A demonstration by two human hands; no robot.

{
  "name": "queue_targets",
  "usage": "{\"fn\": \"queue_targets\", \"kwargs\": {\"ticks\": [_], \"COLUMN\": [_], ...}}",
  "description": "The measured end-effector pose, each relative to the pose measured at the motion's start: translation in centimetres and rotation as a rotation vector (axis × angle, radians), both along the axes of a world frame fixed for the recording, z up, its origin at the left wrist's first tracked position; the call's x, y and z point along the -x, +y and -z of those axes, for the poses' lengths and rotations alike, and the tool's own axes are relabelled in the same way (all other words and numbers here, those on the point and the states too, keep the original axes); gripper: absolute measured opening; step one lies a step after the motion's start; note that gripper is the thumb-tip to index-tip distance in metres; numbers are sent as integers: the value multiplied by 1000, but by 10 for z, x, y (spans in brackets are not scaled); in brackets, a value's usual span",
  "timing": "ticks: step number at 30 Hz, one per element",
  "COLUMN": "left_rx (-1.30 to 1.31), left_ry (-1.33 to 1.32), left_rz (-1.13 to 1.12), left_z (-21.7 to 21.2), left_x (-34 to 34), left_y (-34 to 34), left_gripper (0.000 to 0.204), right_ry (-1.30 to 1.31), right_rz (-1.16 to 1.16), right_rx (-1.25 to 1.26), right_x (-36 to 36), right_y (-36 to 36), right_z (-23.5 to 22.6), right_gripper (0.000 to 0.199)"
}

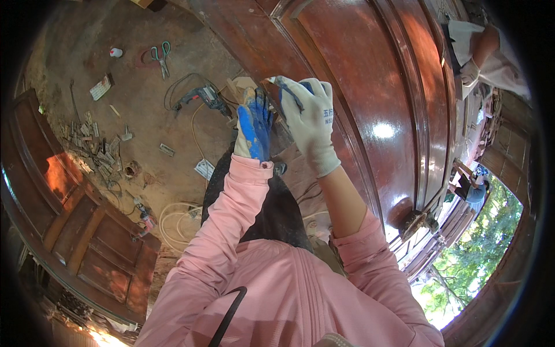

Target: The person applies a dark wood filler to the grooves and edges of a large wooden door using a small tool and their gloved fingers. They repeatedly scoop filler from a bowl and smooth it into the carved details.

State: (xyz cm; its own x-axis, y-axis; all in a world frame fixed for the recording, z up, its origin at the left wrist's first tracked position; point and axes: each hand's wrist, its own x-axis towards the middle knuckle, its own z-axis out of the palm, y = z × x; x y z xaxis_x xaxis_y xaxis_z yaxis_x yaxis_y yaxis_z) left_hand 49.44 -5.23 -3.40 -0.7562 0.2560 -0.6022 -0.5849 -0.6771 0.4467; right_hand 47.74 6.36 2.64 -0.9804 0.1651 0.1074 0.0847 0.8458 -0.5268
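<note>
Both my hands wear white work gloves with blue coated palms. My left hand [254, 124] is held up, its fingers stretched out and its stained blue palm turned toward the right hand. Beside it, my right hand [310, 110] is closed in a pinch in front of the edge of a large varnished brown wooden door [352, 69]. A small pale tip shows at the right fingertips; what it belongs to is too small to make out. The two hands are close but apart.
On the floor at left lie a corded power drill [205, 99], green-handled scissors [162, 58], a small white bottle [116, 52] and wood scraps [104, 150]. Another panelled door [87, 243] lies at lower left. Another person's gloved hand [469, 72] is beyond the door.
</note>
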Motion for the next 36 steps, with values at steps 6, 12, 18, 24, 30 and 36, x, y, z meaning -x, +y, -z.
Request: {"fn": "queue_targets", "kwargs": {"ticks": [6, 12, 18, 24, 30, 36], "left_rx": [-34, 21, -8, 34, 45, 22], "left_ry": [30, -18, 47, -22, -26, 1], "left_rz": [-51, -44, -37, 9, 32, 18], "left_z": [21, 16, 16, 11, 3, 8], "left_x": [-5, -3, -6, -3, -2, -2], "left_y": [2, 4, 2, 1, -1, -2], "left_gripper": [77, 76, 81, 81, 82, 83], "right_ry": [64, 50, 100, -31, -34, -15], "right_rz": [-133, -40, -153, 72, 82, 25], "right_rx": [-169, -54, -230, 204, 179, 128], "right_x": [-10, 4, -7, 7, 14, 4], "right_y": [2, 1, 4, 5, 2, 0], "right_z": [17, 16, 23, -3, -1, 1], "right_gripper": [28, 28, 27, 24, 24, 23]}}
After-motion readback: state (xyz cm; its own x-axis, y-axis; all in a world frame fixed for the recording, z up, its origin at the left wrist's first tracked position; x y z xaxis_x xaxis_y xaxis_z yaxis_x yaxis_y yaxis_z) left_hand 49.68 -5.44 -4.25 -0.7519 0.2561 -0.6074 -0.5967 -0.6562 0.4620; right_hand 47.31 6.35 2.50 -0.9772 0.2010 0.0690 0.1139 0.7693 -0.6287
